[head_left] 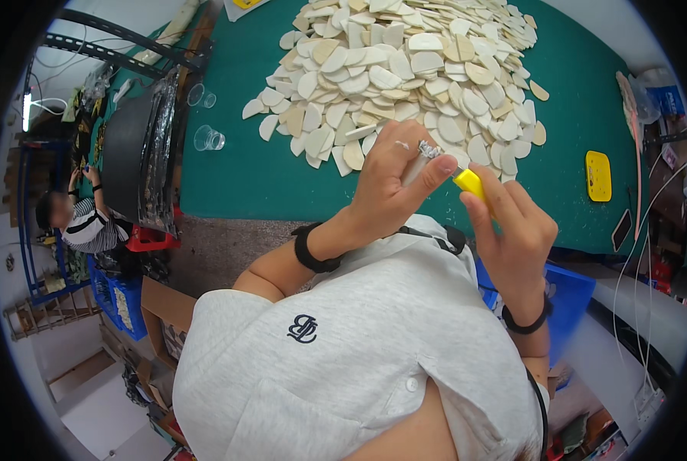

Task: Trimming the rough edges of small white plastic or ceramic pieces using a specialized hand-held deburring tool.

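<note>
My left hand [389, 180] is closed around a cream half-round piece [415, 169], mostly covered by the fingers. Small grey-white shavings [429, 150] cling at its edge by the thumb. My right hand [516, 230] grips a yellow-handled utility knife [470, 183], its short blade pointing at the piece and close to my left thumb. Just beyond both hands lies a big heap of similar cream half-round pieces [405, 65] on the green table [243, 180].
Clear plastic cups [209, 139] stand at the table's left. On the right lie a yellow tray [598, 176] and a phone [622, 230]. Blue bins [570, 303] are below the right edge. A person [90, 223] works at the far left beside a black-covered surface [132, 154].
</note>
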Tool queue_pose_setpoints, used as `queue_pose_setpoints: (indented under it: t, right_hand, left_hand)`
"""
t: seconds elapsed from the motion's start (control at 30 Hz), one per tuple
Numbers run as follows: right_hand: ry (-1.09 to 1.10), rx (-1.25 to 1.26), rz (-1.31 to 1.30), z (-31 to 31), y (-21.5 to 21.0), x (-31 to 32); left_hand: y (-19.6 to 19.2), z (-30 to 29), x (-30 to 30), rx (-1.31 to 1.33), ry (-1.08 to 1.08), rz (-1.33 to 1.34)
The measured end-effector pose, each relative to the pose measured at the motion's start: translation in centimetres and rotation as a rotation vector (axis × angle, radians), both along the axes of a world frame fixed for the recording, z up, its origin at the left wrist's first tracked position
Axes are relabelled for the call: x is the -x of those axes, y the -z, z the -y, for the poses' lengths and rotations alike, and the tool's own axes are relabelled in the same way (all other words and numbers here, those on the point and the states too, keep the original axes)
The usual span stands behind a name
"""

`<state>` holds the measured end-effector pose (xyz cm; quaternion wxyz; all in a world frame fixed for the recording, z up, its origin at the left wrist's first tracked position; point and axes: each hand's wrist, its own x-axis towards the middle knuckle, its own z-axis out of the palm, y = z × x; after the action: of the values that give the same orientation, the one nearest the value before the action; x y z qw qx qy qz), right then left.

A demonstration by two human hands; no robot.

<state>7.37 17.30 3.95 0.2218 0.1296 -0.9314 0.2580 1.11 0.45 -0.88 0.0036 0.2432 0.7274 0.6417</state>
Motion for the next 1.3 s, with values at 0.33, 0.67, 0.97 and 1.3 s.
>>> queue_pose_setpoints:
  t: [0.33, 0.67, 0.97, 1.3]
  right_hand:
    - [0.058, 0.24, 0.049, -0.5, 0.1, 0.2]
    - [-0.038, 0.072, 0.037, -0.1, 0.1, -0.3]
    - [-0.037, -0.001, 0.003, -0.1, -0.1, -0.3]
    - [-0.028, -0.013, -0.007, 0.0, 0.1, -0.3]
  left_hand:
    - [-0.9, 0.5, 0.2, -0.214, 0.11, 0.472]
    - [-1.1, 0.4, -0.2, -0.085, 0.123, 0.229]
    - [-0.3, 0.0, -0.3, -0.066, 0.048, 0.1]
    - [-0.5, 0.3, -0.4, -0.012, 0.06, 0.082]
